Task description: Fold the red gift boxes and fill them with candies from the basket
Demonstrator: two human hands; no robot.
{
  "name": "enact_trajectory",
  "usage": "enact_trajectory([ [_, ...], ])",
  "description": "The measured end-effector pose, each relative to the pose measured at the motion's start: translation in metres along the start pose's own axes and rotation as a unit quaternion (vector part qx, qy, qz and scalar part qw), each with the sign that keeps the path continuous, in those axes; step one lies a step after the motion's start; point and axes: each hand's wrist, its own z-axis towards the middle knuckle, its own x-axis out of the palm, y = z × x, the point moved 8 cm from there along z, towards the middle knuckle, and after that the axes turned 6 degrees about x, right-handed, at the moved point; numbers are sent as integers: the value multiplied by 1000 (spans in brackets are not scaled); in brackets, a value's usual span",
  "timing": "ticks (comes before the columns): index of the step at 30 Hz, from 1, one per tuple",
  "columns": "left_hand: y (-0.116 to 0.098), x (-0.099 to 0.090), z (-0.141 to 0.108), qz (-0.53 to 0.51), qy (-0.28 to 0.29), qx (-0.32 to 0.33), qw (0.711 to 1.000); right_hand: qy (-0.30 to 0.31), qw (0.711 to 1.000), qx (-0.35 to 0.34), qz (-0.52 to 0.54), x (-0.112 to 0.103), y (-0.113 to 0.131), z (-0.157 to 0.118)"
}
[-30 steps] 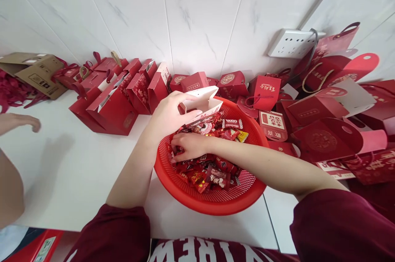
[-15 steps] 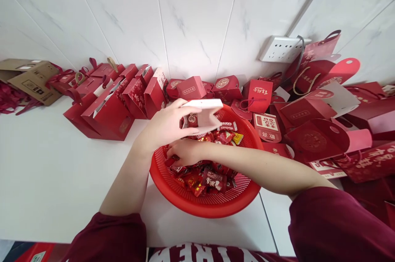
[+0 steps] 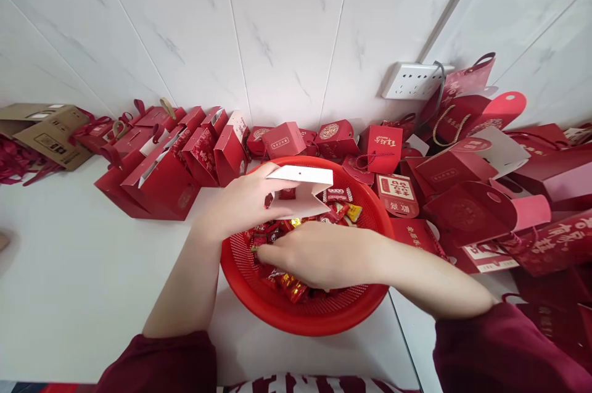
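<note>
My left hand (image 3: 240,198) is closed on the left side of a small paper gift box (image 3: 300,205), held over the basket. The box's white inside shows through its open end, with a red wrapped piece visible within. Below it stands a red plastic basket (image 3: 305,324) with a mesh wall. Wrapped candies (image 3: 291,287) in red and gold, and a yellow one (image 3: 354,213), lie in the basket. My right hand (image 3: 324,254) reaches across in front of the box, fingers curled down among the candies. Its fingertips are mostly hidden, so what they pinch is unclear.
Red gift bags (image 3: 161,180) stand in a row at the left. Closed red boxes (image 3: 284,140) line the wall behind the basket. Opened boxes (image 3: 467,211) crowd the right side, under a power strip (image 3: 416,80). A cardboard box (image 3: 53,134) sits far left.
My right hand has turned and come nearer, its back now covering the middle candies. The box in my left hand tilts its opening more toward me. The view has tipped slightly upward.
</note>
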Motion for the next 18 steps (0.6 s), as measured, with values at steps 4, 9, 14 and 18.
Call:
enact_trajectory([
  [4, -3, -13, -3, -55, -62, 31, 996, -206, 961, 93, 157, -40, -20, -69],
  [9, 0, -11, 1, -51, -67, 5, 996, -349, 882, 181, 260, -37, -53, -117],
  [14, -13, 0, 6, -50, -10, 27, 998, -348, 864, 213, 295, -30, -70, -116],
  [18, -21, 2, 4, -47, 7, 26, 999, -353, 872, 193, 281, -36, -72, -119],
])
